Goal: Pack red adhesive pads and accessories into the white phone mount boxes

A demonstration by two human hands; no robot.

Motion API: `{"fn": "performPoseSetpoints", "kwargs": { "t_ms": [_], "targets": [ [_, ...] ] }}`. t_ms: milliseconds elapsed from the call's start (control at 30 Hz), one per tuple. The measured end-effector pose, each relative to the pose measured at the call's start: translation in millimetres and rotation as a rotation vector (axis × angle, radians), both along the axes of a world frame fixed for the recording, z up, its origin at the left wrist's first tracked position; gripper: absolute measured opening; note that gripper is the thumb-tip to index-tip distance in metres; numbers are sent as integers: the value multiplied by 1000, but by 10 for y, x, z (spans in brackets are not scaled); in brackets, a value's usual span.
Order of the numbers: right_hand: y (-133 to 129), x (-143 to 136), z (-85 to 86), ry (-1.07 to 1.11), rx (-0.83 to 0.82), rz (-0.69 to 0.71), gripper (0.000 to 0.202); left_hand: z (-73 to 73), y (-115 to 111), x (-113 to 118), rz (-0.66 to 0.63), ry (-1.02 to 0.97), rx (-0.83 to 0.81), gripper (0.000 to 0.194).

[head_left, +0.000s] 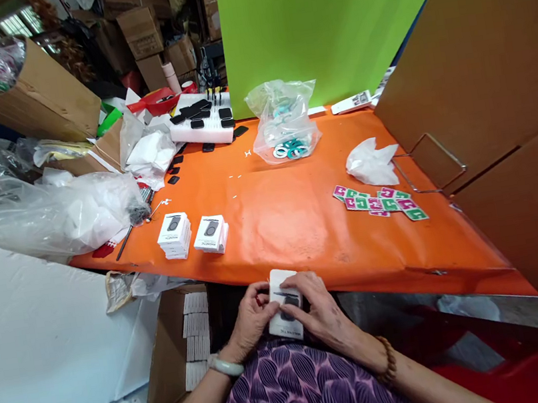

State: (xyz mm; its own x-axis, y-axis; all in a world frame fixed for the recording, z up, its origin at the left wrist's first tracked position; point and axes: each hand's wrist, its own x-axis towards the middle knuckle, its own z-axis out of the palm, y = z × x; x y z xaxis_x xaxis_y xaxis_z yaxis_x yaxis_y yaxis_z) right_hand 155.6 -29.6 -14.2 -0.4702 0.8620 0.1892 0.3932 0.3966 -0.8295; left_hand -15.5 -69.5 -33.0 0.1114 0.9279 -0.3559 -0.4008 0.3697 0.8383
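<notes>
While both hands grip it, the small white box [284, 303] sits between left hand [251, 322] and right hand [318, 312] — fingers curled over it.

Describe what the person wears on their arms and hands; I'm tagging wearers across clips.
Both forearms are bare, no sleeves or gloves. The left hand has a pale, smooth bangle at the wrist. The right hand has a bracelet of brown round beads. No rings are visible.

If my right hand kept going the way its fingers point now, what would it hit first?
The right hand points left across the small white box it already touches; past that, it would probably meet the left hand holding the box's other side, though depth is hard to judge.
</notes>
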Motion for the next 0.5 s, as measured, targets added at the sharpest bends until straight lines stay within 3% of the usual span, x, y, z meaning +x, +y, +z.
{"fn": "performPoseSetpoints", "kwargs": {
  "t_ms": [100,233,333,500],
  "targets": [
    [-89,-31,-148,160,-107,-203,45,39,-61,-43,54,81,23,70],
    [-198,-102,-263,417,-512,-332,54,15,-116,-72,7,54,17,78],
    [-227,-136,-248,557,-682,-344,54,-16,-115,-82,-22,103,23,70],
    [-215,-144,-215,436,-625,-187,41,26,-58,-75,65,353,62,35]
  ]
}}
